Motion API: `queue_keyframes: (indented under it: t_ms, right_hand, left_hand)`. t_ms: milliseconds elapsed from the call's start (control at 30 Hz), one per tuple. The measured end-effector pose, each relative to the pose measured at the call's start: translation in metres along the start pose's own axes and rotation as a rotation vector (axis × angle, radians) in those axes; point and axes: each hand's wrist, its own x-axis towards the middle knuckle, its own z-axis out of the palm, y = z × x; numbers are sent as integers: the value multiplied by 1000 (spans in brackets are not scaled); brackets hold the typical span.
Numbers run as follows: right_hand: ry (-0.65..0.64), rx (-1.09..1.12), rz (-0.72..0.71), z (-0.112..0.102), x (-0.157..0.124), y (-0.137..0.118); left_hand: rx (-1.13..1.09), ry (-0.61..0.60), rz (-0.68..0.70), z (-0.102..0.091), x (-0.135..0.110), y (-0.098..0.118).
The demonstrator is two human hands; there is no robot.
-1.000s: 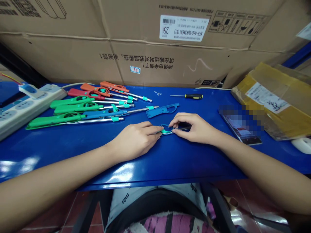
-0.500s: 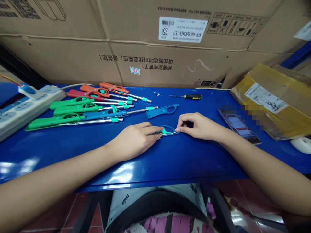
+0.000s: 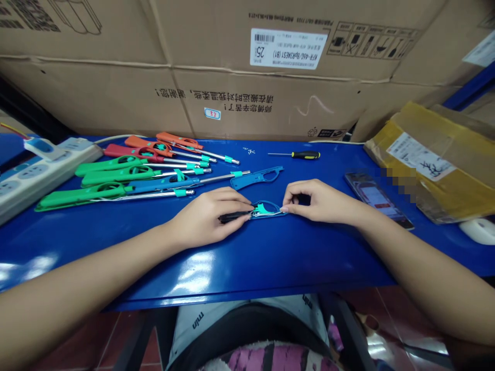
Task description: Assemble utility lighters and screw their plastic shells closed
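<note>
An opened blue lighter handle (image 3: 266,216) lies on the table between my hands, with a green trigger (image 3: 262,208) and a thin white wire inside. My left hand (image 3: 209,216) is closed over its left end, where a black part (image 3: 229,216) shows between the fingers. With thumb and forefinger pinched together, my right hand (image 3: 313,201) grips the right end at the wire; how much of the shell it also holds is hidden. Just behind lies a separate blue handle half (image 3: 255,178).
Several assembled long-necked lighters (image 3: 104,178) in green, red, orange and blue lie at the left beside a white power strip (image 3: 50,170). A screwdriver (image 3: 305,155) lies at the back. To the right are a phone (image 3: 377,198), a taped carton (image 3: 429,159) and a white mouse (image 3: 479,230).
My left hand has shifted slightly left and its fingers have drawn back, uncovering the black part and more of the handle's inside. The right hand keeps its pinch in nearly the same place.
</note>
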Motion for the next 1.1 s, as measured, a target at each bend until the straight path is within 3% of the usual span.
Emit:
queue_keyframes:
  t_ms: [233, 567, 867, 1100]
  right_hand:
    - [-8, -25, -36, -4, 0, 2]
    - [43, -56, -99, 1, 1, 6]
    - [20, -28, -68, 2, 1, 6]
    - [1, -14, -65, 1, 0, 7]
  left_hand:
    - [-4, -66, -89, -11, 1, -8]
    - [-87, -314, -115, -30, 2, -20]
    - [-186, -354, -221, -29, 4, -29]
    - [-188, -361, -204, -28, 4, -28]
